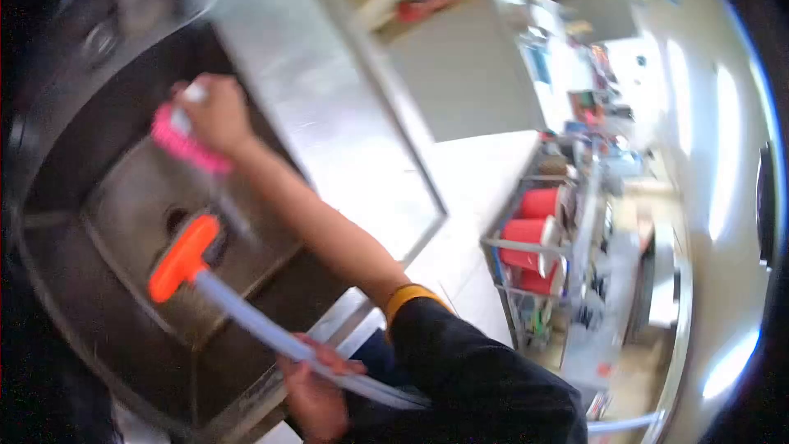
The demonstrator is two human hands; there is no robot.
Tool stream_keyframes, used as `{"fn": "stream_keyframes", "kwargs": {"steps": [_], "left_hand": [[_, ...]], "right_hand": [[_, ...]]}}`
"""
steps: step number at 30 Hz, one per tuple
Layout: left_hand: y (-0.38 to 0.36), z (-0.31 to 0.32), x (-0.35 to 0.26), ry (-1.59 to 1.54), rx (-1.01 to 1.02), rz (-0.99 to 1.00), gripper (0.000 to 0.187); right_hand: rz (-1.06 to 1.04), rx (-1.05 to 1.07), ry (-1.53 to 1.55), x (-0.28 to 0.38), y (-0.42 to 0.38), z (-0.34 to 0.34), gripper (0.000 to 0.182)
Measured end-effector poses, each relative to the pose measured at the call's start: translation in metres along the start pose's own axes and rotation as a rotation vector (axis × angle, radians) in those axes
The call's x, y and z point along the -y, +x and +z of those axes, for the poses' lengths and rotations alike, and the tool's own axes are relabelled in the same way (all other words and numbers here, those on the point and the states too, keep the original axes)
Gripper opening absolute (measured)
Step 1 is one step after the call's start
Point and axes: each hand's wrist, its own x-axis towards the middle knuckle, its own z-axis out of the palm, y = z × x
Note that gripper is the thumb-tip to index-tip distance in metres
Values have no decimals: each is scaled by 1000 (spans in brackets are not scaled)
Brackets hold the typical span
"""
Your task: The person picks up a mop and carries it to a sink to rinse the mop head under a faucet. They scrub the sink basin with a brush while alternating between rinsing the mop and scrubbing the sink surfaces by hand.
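My right hand reaches over the sink, its fingers closed round the white grip of a scrub brush with a pink lower part, blurred by motion. Lower down, my left hand is wrapped round the pale handle of a squeegee. The orange T-shaped head of this tool is over the sink, near the drain hole. A blurred pale streak lies between the brush and the orange head; I cannot make out what it is.
The deep metal sink fills the left side, with a steel drainboard beside it. A rack holding several red-and-white containers stands to the right. Beyond it runs a cluttered counter.
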Motion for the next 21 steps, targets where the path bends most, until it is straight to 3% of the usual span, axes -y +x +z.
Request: {"fn": "stream_keyframes", "kwargs": {"steps": [1, 3, 6, 15, 18, 21], "left_hand": [[1, -2, -2, 112, 8, 105, 33], [2, 3, -11, 187, 8, 128, 32], [1, 2, -24, 257, 77, 177, 38], [-21, 62, -56, 511, 47, 236, 38], [-22, 65, -62, 525, 101, 207, 39], [-8, 62, -56, 576, 0, 158, 41]], "right_hand": [[81, 162, 164, 29, 2, -36, 32], [175, 249, 195, 58, -1, -79, 36], [224, 254, 242, 76, -6, -121, 37], [397, 72, 214, 95, -18, -191, 38], [395, 41, 164, 111, -24, -208, 38], [356, 5, 106, 105, -36, -211, 38]]}}
